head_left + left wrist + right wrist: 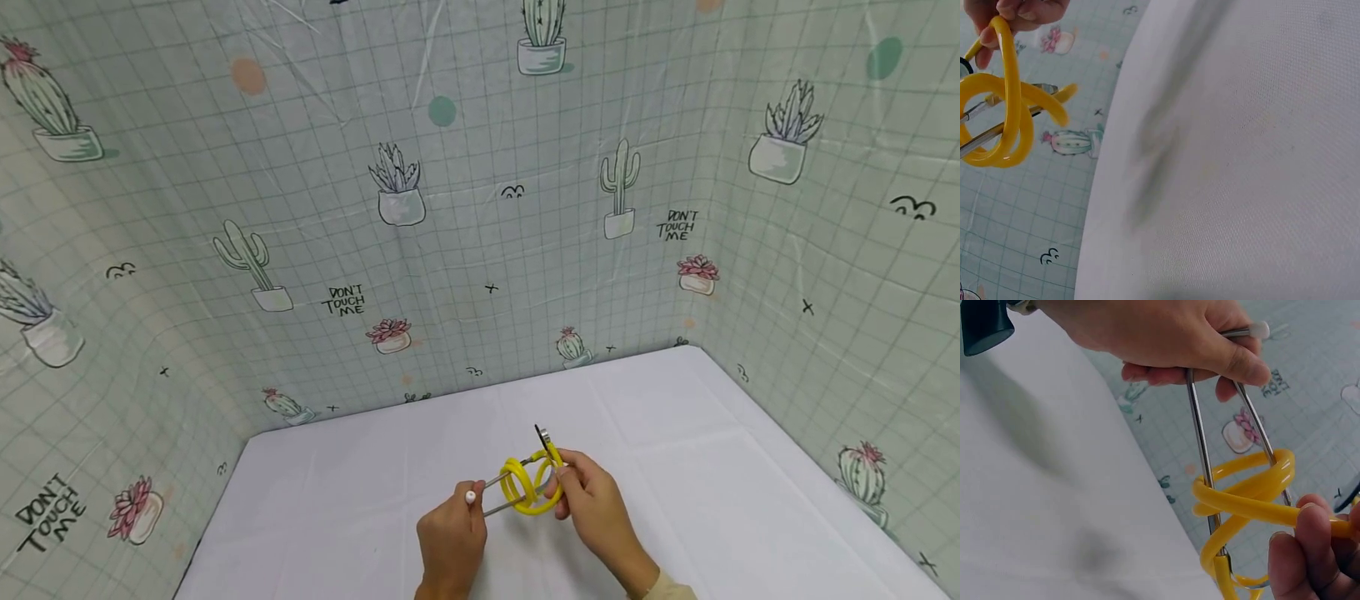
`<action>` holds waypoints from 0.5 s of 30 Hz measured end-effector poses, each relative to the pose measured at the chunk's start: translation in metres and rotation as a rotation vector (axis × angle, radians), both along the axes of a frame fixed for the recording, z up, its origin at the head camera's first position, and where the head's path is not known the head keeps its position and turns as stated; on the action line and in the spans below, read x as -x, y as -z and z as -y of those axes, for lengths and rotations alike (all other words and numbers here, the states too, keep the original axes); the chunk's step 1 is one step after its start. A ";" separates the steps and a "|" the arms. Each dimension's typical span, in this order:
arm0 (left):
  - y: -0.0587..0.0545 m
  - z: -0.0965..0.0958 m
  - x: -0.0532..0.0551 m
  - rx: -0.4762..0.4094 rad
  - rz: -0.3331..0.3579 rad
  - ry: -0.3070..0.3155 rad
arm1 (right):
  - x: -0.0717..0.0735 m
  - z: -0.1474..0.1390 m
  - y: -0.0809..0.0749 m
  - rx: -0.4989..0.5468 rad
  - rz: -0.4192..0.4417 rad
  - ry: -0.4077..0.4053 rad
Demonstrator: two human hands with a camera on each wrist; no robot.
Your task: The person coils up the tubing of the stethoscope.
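My left hand (453, 533) grips the metal rods of what looks like a slingshot frame (1198, 425). A white cap (1259, 330) tips a rod end that sticks out beside the thumb. Yellow rubber tubing (1254, 509) loops several times around the two rods, beyond the left fingers. Just to the right, my right hand (600, 504) pinches a length of that tubing between thumb and fingers. A small black piece (539, 434) juts up above the right fingers. Both hands hold everything above the white table. The rod ends inside the left hand are hidden.
A white-covered table (337, 500) lies below the hands. Behind it and at both sides hangs a grid-patterned curtain (450, 267) printed with cacti, meeting the table's back edge.
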State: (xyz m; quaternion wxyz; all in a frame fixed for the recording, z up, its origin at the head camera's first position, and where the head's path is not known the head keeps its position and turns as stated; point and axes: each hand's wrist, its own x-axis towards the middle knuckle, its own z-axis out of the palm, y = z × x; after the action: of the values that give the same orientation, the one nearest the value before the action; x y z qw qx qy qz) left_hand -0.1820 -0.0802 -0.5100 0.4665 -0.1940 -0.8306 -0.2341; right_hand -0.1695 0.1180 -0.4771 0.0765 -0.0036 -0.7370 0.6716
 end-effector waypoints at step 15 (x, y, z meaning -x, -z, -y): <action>0.002 0.004 0.007 -0.024 -0.046 -0.007 | 0.003 0.001 -0.002 0.077 0.139 0.052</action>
State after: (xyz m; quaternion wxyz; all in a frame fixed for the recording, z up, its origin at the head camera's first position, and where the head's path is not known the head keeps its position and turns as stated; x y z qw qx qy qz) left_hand -0.1886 -0.0843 -0.5117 0.4888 -0.1907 -0.8174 -0.2378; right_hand -0.1724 0.1171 -0.4753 0.0424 -0.0721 -0.7137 0.6954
